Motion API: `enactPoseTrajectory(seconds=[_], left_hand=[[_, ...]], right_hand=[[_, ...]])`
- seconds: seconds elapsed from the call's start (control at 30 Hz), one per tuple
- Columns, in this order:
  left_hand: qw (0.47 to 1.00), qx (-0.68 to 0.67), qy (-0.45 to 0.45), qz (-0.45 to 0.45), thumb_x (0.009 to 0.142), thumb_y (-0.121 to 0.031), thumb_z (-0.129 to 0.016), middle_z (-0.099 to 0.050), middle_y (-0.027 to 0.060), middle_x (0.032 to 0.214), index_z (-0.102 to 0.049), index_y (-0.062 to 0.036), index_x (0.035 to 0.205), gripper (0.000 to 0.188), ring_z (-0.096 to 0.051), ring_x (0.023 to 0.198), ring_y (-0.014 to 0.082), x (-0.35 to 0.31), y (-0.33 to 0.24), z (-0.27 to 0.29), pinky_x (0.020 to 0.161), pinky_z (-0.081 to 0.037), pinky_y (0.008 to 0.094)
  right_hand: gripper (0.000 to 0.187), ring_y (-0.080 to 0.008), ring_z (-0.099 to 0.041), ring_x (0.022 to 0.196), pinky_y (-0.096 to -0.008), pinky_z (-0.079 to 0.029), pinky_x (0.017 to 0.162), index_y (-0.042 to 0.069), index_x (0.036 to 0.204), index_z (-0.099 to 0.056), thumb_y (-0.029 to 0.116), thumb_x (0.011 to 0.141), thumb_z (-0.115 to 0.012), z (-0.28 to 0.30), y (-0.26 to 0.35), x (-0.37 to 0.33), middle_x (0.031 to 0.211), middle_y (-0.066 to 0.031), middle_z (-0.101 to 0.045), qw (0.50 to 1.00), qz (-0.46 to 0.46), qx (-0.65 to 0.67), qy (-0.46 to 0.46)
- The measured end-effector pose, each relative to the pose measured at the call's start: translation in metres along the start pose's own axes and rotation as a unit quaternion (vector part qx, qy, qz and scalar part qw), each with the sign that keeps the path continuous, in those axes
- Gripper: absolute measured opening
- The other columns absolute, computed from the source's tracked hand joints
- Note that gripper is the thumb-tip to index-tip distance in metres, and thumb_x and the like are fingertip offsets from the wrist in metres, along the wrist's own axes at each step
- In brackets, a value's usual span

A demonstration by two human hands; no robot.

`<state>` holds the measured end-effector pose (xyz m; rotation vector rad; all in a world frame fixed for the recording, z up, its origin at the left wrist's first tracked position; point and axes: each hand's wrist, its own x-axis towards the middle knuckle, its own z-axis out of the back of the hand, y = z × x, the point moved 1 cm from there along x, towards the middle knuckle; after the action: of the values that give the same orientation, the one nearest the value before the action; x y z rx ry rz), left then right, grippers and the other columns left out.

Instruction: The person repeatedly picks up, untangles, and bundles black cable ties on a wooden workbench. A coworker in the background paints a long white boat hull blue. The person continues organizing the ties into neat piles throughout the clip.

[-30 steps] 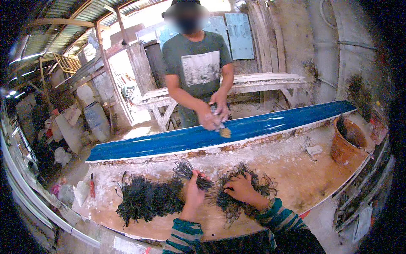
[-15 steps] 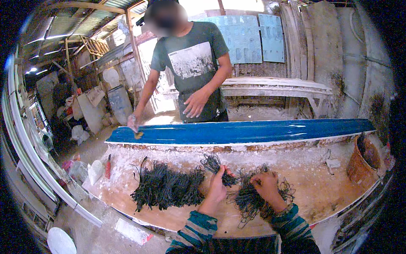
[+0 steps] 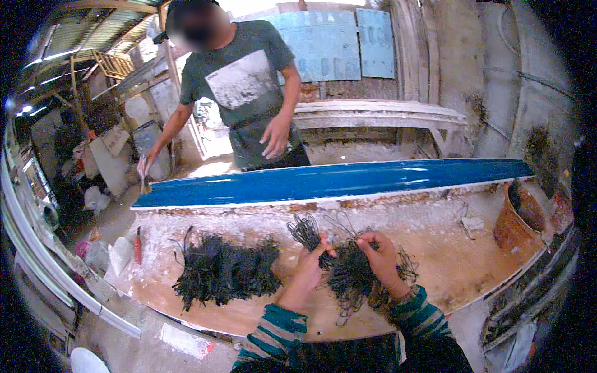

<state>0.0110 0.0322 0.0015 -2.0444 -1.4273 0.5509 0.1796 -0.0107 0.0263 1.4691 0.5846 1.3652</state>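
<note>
My left hand (image 3: 309, 267) pinches a small bunch of black wire loops (image 3: 306, 230) lifted off the dusty workbench (image 3: 435, 273). Just to its right, my right hand (image 3: 379, 258) is closed in a tangled heap of black wire pieces (image 3: 348, 283). Both sleeves are striped teal. A larger sorted pile of black wire pieces (image 3: 225, 270) lies on the bench to the left of my hands.
A long glossy blue panel (image 3: 336, 180) runs along the bench's far edge. Behind it stands a person in a grey shirt (image 3: 239, 81), one hand holding a brush (image 3: 143, 171) at the panel's left end. A brown pot (image 3: 517, 219) sits at the right; a red-handled tool (image 3: 137, 244) at the left.
The view has swung so the person opposite appears further left, reaching down to the panel's left end. My left hand has lifted a bunch of wire loops from the tangle.
</note>
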Motion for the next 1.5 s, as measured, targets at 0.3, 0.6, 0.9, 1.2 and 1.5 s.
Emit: enactPoseTrajectory(seconds=[0.3, 0.6, 0.9, 1.2, 1.5], left_hand=[[0.996, 0.085, -0.001, -0.001, 0.080, -0.019, -0.062, -0.051, 0.0000, 0.073, -0.052, -0.0048, 0.098, 0.025, -0.048, 0.064, 0.0111, -0.005, 0.009, -0.010, 0.062, -0.043, 0.0274], [0.997, 0.076, 0.002, 0.002, 0.080, -0.019, -0.062, -0.054, 0.0018, 0.078, -0.050, -0.0079, 0.094, 0.021, -0.049, 0.065, 0.0110, -0.003, 0.010, -0.006, 0.062, -0.044, 0.0259], [1.000, -0.010, 0.022, 0.006, 0.080, -0.019, -0.062, -0.056, 0.0044, 0.085, -0.049, -0.0073, 0.091, 0.020, -0.047, 0.065, 0.0105, -0.005, 0.004, -0.009, 0.065, -0.045, 0.0272], [0.994, 0.091, 0.063, 0.012, 0.075, -0.010, -0.066, -0.057, 0.0044, 0.086, -0.052, -0.0052, 0.093, 0.024, -0.049, 0.067, 0.0116, -0.016, -0.003, -0.023, 0.065, -0.044, 0.0267], [0.970, 0.235, 0.001, -0.063, 0.070, -0.009, -0.070, -0.054, 0.0000, 0.069, -0.054, -0.0045, 0.087, 0.024, -0.049, 0.058, 0.0103, -0.009, -0.001, -0.015, 0.054, -0.039, 0.0245]], right_hand=[[0.012, -0.0079, -0.051, 0.073, -0.0224, -0.041, 0.068, 0.003, 0.079, -0.059, 0.013, 0.077, -0.065, -0.008, 0.002, -0.008, 0.075, 0.0003, -0.057, 0.999, 0.025, 0.004, 0.038], [0.011, -0.0089, -0.052, 0.074, -0.0229, -0.041, 0.069, 0.002, 0.079, -0.059, 0.011, 0.076, -0.065, -0.009, 0.008, -0.012, 0.076, -0.0009, -0.058, 0.998, 0.037, 0.021, 0.038], [0.008, -0.0106, -0.054, 0.075, -0.0243, -0.042, 0.072, 0.002, 0.079, -0.059, 0.008, 0.077, -0.064, -0.011, 0.009, -0.014, 0.078, -0.0028, -0.059, 0.998, 0.034, 0.016, 0.045], [0.012, -0.0149, -0.058, 0.076, -0.0273, -0.044, 0.072, 0.003, 0.078, -0.061, 0.014, 0.076, -0.065, -0.011, 0.011, -0.015, 0.079, -0.0053, -0.063, 0.998, 0.029, 0.036, 0.037], [0.011, -0.0092, -0.051, 0.077, -0.0231, -0.040, 0.072, 0.004, 0.082, -0.058, 0.010, 0.077, -0.064, -0.001, 0.020, -0.013, 0.080, -0.0007, -0.057, 0.996, 0.034, 0.079, 0.022]])
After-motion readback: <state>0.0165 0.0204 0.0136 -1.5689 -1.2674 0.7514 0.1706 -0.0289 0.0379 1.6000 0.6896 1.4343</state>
